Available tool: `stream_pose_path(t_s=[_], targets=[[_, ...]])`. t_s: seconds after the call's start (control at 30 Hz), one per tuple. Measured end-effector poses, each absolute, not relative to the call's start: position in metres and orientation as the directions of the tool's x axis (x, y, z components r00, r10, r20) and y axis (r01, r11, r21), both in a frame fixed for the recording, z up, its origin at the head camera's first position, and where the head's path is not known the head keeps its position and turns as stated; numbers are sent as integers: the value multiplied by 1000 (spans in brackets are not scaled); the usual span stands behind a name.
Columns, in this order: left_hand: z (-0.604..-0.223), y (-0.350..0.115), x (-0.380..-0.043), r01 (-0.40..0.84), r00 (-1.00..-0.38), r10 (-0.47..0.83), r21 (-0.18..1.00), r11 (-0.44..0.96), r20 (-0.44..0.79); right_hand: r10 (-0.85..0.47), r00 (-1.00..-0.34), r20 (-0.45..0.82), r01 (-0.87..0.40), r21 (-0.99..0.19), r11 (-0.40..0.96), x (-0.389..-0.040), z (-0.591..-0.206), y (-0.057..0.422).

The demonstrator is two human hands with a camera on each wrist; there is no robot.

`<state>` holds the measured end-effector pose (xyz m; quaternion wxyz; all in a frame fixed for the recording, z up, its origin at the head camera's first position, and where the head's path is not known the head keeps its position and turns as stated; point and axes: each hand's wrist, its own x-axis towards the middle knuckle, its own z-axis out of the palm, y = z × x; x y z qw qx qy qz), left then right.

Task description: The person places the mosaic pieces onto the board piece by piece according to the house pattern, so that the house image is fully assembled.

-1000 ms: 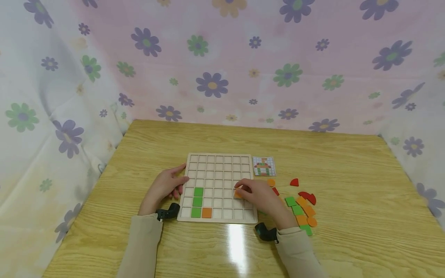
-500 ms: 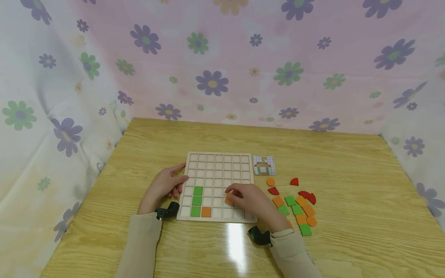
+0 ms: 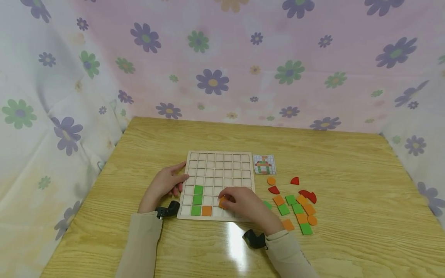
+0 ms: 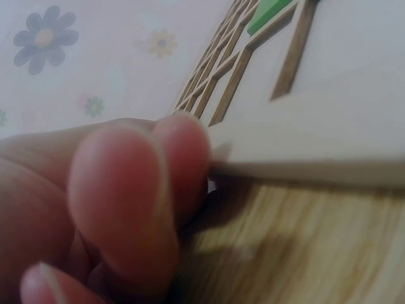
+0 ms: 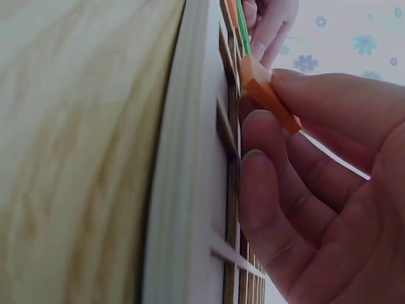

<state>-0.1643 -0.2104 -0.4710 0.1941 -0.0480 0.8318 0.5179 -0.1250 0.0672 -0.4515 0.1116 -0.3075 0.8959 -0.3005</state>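
My right hand (image 3: 240, 200) pinches an orange square tile (image 5: 269, 92) between thumb and fingers, tilted low over the front part of the wooden grid board (image 3: 218, 152). In the right wrist view its other fingertips are right at the board's grid. On the board lie several green square tiles (image 3: 198, 199) in one column, with an orange square tile (image 3: 206, 211) beside the lowest. My left hand (image 3: 165, 182) rests at the board's left edge, thumb at the rim and index finger reaching along the side; in the left wrist view its bent fingertips (image 4: 183, 145) touch the edge.
Right of the board lie several loose orange and green tiles (image 3: 298, 209), red pieces (image 3: 294, 180) and orange discs (image 3: 271, 181). A small printed pattern card (image 3: 264, 165) lies by the board's back right corner. A flowered cloth (image 3: 229, 61) surrounds the table (image 3: 347, 193).
My right hand has moved left and toward the board's front with the orange tile, uncovering more loose tiles at the right. The left hand has stayed at the board's edge.
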Motion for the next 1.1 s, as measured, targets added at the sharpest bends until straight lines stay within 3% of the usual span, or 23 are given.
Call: stream_pose_path(t_s=[0.57, 1.1], targets=[[-471, -211, -164, -257, -925, 136, 848, 463, -355, -655, -755, -27, -518, -588, 621, -116, -445, 49], [-470, -210, -165, -275, -919, 131, 843, 463, -372, -633, -774, -5, -533, -533, 657, -112, -449, 48]])
